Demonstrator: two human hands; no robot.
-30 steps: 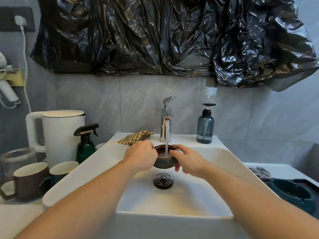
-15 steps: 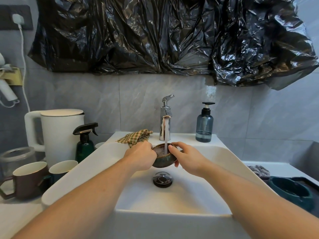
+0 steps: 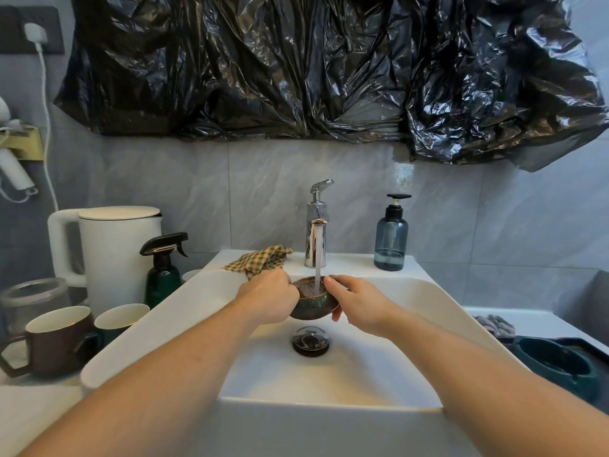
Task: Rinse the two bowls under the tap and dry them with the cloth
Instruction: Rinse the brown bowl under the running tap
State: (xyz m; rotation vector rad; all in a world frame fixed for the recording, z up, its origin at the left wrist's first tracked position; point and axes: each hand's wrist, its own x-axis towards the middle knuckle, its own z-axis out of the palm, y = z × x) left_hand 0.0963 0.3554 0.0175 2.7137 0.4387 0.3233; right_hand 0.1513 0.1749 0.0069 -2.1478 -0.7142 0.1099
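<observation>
A small dark glazed bowl [image 3: 311,303] is held over the white sink [image 3: 329,374], right under the running chrome tap [image 3: 317,232]. Water streams into it and the inside is frothy. My left hand [image 3: 268,298] grips its left rim and side. My right hand [image 3: 356,303] grips the right rim, thumb on top and fingers underneath. A checked yellow-green cloth [image 3: 260,260] lies on the sink's back left ledge. A second, teal bowl [image 3: 557,362] sits on a dark tray at the far right.
A blue soap dispenser [image 3: 391,235] stands right of the tap. Left of the sink are a green spray bottle [image 3: 163,270], a white kettle [image 3: 115,252], two mugs [image 3: 56,338] and a glass jar [image 3: 33,300]. The drain plug [image 3: 310,340] sits below the bowl. Black plastic sheeting covers the wall above.
The bowl has risen slightly toward the spout and filled with frothy water. Both hands keep their grip on it.
</observation>
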